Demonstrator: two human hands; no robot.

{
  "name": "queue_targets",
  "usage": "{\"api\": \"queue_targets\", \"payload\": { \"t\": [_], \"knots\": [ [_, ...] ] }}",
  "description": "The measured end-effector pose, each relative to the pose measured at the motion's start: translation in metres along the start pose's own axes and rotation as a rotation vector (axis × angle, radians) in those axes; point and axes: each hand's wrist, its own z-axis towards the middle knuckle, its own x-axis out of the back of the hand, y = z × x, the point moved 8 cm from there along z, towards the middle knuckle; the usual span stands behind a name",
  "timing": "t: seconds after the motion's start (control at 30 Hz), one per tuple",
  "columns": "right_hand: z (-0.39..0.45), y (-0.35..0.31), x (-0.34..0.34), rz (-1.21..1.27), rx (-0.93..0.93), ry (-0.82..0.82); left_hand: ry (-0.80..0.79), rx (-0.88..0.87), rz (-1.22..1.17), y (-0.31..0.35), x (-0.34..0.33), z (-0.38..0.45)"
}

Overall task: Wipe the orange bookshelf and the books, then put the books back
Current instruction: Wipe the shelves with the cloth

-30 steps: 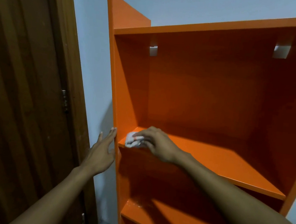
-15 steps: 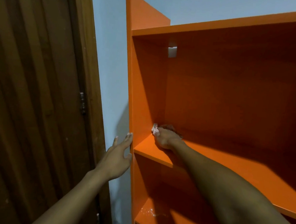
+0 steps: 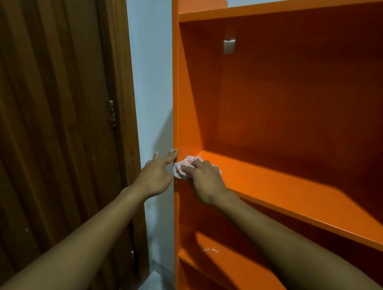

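**Hand Position at the Left Front Corner of the Shelf Board**

Your right hand (image 3: 202,181) is palm-down at the left front corner of the upper shelf board (image 3: 286,193) of the orange bookshelf (image 3: 306,104). Its fingers are curled over one crumpled white cloth (image 3: 183,167), gripping it and pressing it against the board where it meets the left side panel (image 3: 178,97). The right forearm extends from the lower right, crossing in front of the lower compartments.

Your left hand (image 3: 157,176) is released, holding nothing. Its fingers are extended and slightly spread, with the fingertips (image 3: 173,153) touching the front edge of the left side panel, just beside the cloth. The left forearm rises from the lower left.

No brand, label or writing can be read anywhere.

Count: two hands, one cloth, one bookshelf. Three shelf boards are visible below the top panel, all without books. One white bracket (image 3: 229,46) sits high on the back panel. One brown wooden door (image 3: 36,118) stands to the left, with a strip of pale wall (image 3: 146,70) between it and the bookshelf.
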Motion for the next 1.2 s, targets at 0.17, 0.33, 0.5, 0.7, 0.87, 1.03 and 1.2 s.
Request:
{"api": "queue_targets", "payload": {
  "t": [0.17,0.33,0.5,0.7,0.87,1.03,1.2],
  "knots": [
    [-0.025,-0.037,-0.001,-0.180,0.362,-0.115,-0.009,0.027,0.034,0.004,0.001,-0.003],
    [-0.021,-0.046,-0.013,-0.426,0.477,-0.058,-0.045,0.073,0.015,0.001,-0.002,-0.004],
    [-0.031,-0.022,-0.026,-0.665,0.435,-0.140,-0.065,0.073,0.051,0.003,-0.005,-0.005],
    [-0.087,0.016,-0.004,-0.673,0.441,-0.037,-0.018,0.068,-0.084,0.005,-0.014,-0.012],
    [-0.158,0.059,0.023,-0.665,0.417,-0.015,0.116,-0.015,-0.199,-0.011,-0.038,-0.012],
    [-0.229,0.102,0.048,-0.666,0.309,-0.005,0.211,-0.072,-0.266,-0.020,-0.091,-0.033],
    [-0.296,0.133,0.073,-0.658,0.170,0.114,0.011,-0.047,-0.281,-0.019,-0.174,-0.068]
  ]
}}
